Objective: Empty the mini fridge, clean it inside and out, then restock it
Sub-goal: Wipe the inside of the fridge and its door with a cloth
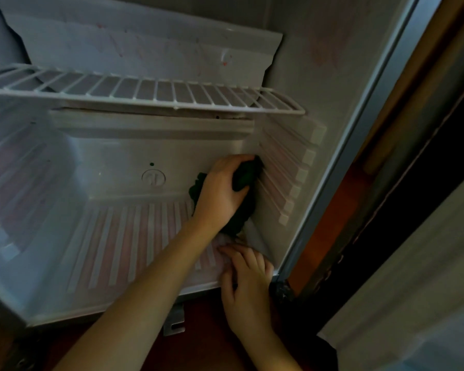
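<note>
Fridge: we see the mini fridge [118, 156] with its door open, looking down into the lower compartment; nothing stored is visible in the part we see.
Shelf: one white wire shelf [145, 95] sits across the upper part, level, above both hands.
Left hand: the left hand [220, 194] reaches deep in, to the right rear corner. Its fingers are curled tightly round a dark green cloth [243, 175].
Cloth position: we note the cloth bunched in that grip and pressed against the right inner wall, at the inner ends of the moulded rails [287, 180]. A loose end hangs below the wrist, near the ribbed floor [134, 236].
Right hand: the right hand [248, 287] lies palm down at the front right corner of the floor, across the front lip.
Right fingers: the fingers [241, 257] are nearly straight and slightly spread. They grip nothing.
Under fingertips: a pale patch [224, 241] lies just beyond the tips; too blurred for us to tell what it is or whether they touch it.
Hand spacing: the two hands are near each other but apart, left one deeper in, right one at the front edge.
Back wall: a round moulded mark [153, 178] with a small dark dot above it, well left of the cloth.
Outside: a metal bracket [174, 321] shows under the front edge, over reddish-brown flooring [206, 341].
</note>
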### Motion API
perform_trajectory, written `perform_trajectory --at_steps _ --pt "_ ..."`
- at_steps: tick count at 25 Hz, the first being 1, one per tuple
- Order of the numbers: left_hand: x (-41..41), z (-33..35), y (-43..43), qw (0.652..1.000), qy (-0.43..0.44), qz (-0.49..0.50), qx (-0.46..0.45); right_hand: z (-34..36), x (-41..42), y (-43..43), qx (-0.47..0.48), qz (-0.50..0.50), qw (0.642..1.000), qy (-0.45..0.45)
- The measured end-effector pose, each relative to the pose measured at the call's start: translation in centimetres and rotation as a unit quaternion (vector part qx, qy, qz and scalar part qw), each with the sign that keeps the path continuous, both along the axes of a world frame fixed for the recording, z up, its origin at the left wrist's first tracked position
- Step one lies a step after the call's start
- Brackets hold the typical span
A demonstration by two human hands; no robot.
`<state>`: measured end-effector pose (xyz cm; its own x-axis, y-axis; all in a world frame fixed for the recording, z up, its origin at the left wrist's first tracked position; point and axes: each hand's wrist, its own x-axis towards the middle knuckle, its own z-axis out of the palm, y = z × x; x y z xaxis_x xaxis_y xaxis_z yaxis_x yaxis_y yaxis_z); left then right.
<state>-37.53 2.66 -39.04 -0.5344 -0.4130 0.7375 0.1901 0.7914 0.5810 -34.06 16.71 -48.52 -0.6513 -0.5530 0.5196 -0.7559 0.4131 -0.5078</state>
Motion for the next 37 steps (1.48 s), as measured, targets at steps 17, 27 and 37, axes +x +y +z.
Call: perform_trajectory --at_steps 17,27,37 --pt "2.2 0.5 4.5 0.994 0.044 -0.027 -0.1 0.2 0.2 0.0 0.007 -0.015 1.0 -0.009" --pt "2.4 1.0 6.2 0.994 0.056 -0.031 0.089 0.4 0.3 0.2 -0.003 -0.004 0.999 -0.037" --pt "5.3 5.2 3.0 0.962 0.03 -0.01 0.272 0.9 0.7 0.1 -0.011 -0.018 0.999 -0.042"
